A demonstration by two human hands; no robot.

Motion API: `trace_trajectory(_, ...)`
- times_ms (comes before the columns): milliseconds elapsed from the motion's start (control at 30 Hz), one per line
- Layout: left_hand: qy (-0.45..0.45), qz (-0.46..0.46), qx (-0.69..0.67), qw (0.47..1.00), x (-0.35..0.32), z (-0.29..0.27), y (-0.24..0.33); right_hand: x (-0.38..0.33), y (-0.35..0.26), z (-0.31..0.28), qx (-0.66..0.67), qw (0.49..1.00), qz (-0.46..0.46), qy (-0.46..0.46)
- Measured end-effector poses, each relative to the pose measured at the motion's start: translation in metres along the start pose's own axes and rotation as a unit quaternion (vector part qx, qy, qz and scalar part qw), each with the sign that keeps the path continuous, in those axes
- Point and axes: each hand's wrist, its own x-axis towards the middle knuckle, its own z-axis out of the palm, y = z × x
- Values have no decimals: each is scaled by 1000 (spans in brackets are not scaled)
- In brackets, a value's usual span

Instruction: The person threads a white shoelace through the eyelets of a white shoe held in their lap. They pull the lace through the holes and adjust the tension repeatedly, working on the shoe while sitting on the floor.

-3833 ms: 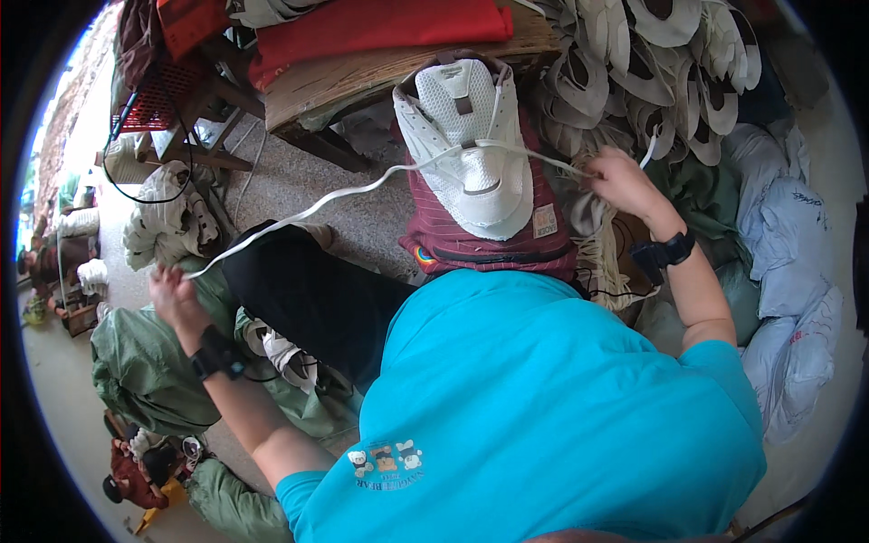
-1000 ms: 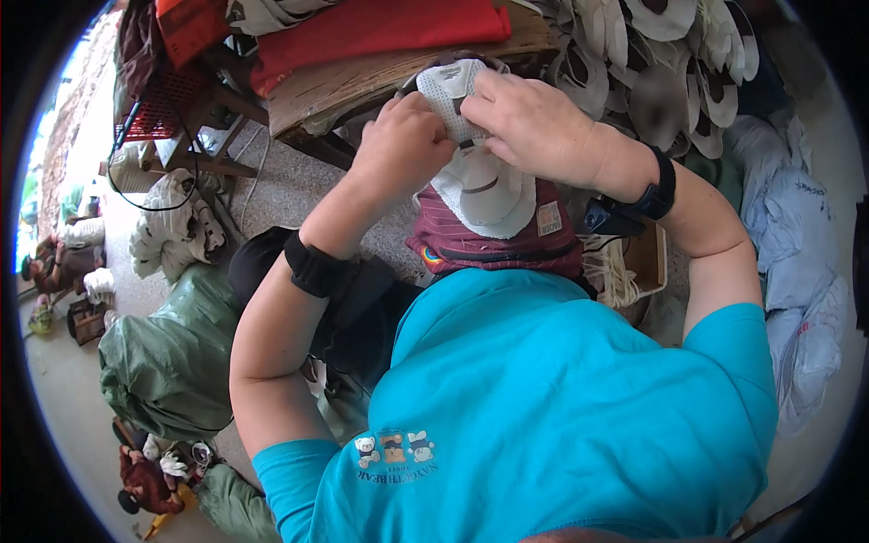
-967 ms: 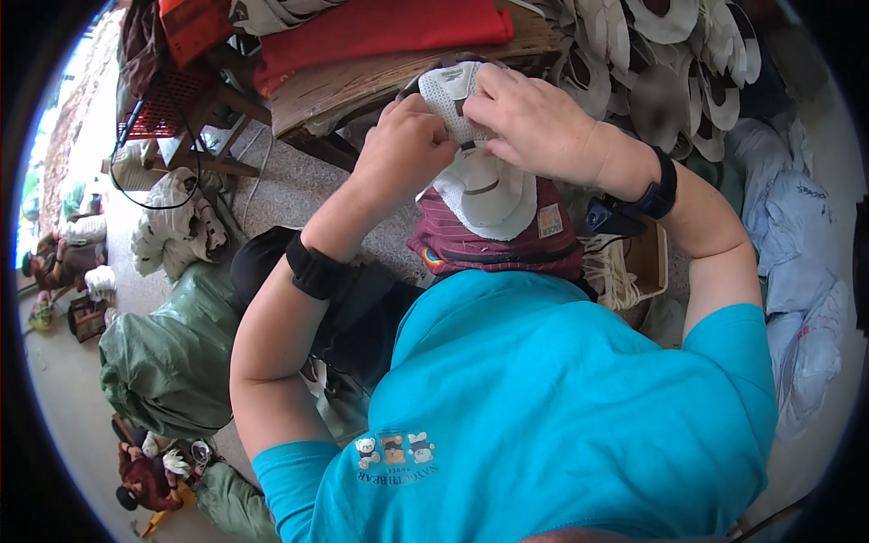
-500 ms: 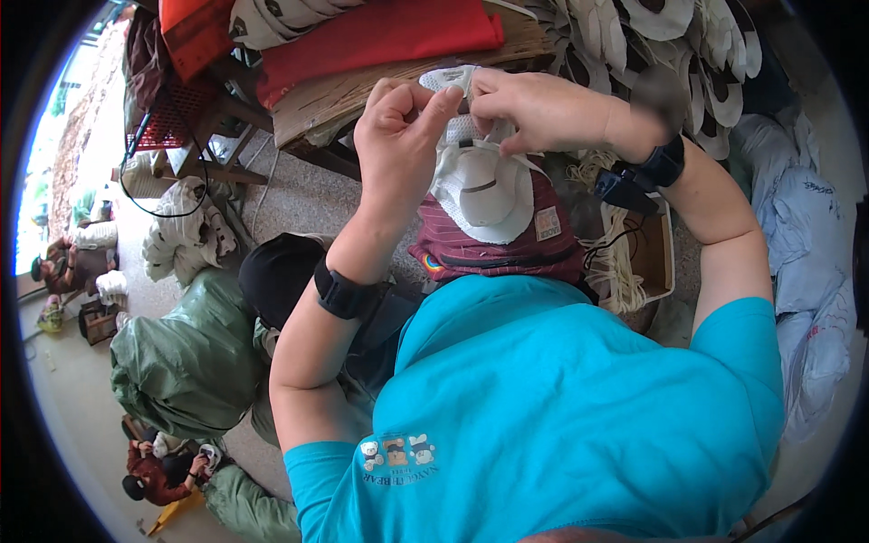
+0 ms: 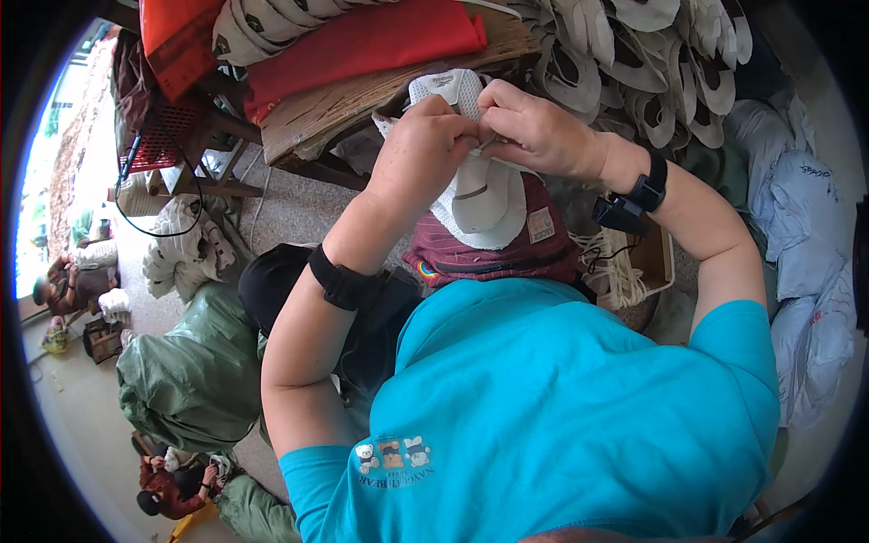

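A white mesh shoe upper (image 5: 478,208) rests on the maroon striped apron (image 5: 489,251) over my lap, its toe toward me and its tongue (image 5: 444,86) pointing away. Above the lacing area, the fingertips of my left hand (image 5: 418,145) and my right hand (image 5: 541,134) meet in closed pinches. A short, thin piece of white shoelace (image 5: 489,142) shows between them. My fingers cover the eyelets and most of the lace.
A wooden bench (image 5: 317,118) ahead carries a red cloth (image 5: 371,54) and stacked uppers. More white uppers (image 5: 670,68) hang at the far right. Beside my lap, a box (image 5: 654,267) holds loose laces (image 5: 620,281). Green sacks (image 5: 186,371) and two other people are at left.
My hands, apart over the upper before, have come together at the lacing area. The left moved right and nearer, and the right wrist lowered slightly. My view has shifted a little.
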Motion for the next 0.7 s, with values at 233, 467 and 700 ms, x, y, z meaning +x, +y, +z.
trace_trajectory(233, 26, 95, 153, 983, 9, 4, -17, 5, -3, 0, -23, 1000, 5, 10)
trace_trajectory(467, 166, -33, -86, 982, 6, -27, -5, 24, -19, 13, 80, 985, 126, 89)
trace_trajectory(700, 192, -150, -386, 890, -5, -30, -18, 54, -54, -17, 386, 879, 234, 154)
